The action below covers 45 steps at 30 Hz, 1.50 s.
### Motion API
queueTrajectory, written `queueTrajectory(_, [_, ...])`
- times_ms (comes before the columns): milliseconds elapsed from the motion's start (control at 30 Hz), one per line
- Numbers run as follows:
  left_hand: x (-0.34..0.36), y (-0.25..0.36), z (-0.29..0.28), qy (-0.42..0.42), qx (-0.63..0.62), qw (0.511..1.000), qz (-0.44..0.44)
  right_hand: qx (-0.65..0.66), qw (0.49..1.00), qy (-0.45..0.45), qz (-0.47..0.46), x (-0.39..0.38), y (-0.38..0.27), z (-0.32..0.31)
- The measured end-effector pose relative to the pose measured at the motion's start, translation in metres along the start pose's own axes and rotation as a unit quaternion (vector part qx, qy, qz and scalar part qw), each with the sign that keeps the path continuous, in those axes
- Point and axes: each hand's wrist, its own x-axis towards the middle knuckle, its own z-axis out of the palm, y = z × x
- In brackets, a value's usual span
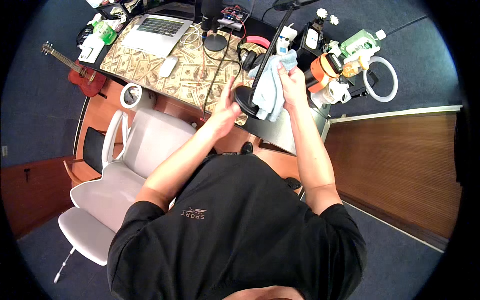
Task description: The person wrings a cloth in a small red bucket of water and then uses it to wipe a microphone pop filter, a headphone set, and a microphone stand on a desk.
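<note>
A black gooseneck lamp, its round base [243,101] tilted in view, stands or is held at the desk's front edge; I cannot tell which. Its ribbed stem [265,61] slants up to the right. My left hand [225,111] is beside the base's left rim, fingers stretched and thumb apart; whether it touches the rim is unclear. A light blue cloth [270,92] is bunched in my right hand [293,86], thumb on top. The cloth hangs down behind the stem, hiding what lies beneath it.
A banknote-patterned mat [192,75] covers the desk, with a laptop [157,34], white mouse [168,66], microphone [215,42] and headphones [252,59]. Bottles and an orange-black container [322,71] crowd the right side. A pale chair [150,135], bin [134,96] and red guitar [89,80] are left.
</note>
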Motion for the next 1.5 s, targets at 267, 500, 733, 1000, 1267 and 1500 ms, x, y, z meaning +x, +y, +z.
queueTrajectory(267, [0.023,0.026,0.053,0.139,-0.268,0.952,-0.039,-0.07,0.996,-0.048,-0.034,0.001,-0.004,0.028])
queueTrajectory(500, [0.028,0.043,0.032,0.09,-0.298,0.95,-0.024,-0.089,0.985,-0.129,-0.07,0.001,-0.038,-0.01])
queueTrajectory(733, [0.026,0.059,0.039,0.001,-0.341,0.938,-0.066,-0.325,0.924,-0.19,-0.074,0.017,-0.031,-0.033])
queueTrajectory(1000, [0.033,0.073,0.051,0.019,-0.369,0.925,-0.087,-0.369,0.858,-0.314,-0.17,0.014,-0.022,0.006])
queueTrajectory(1267, [0.042,0.071,0.055,0.136,-0.374,0.917,0.003,-0.333,0.889,-0.274,-0.157,-0.003,-0.028,0.009])
queueTrajectory(1500, [0.041,0.078,0.042,0.101,-0.334,0.937,0.002,-0.314,0.901,-0.252,-0.163,-0.023,-0.031,0.022])
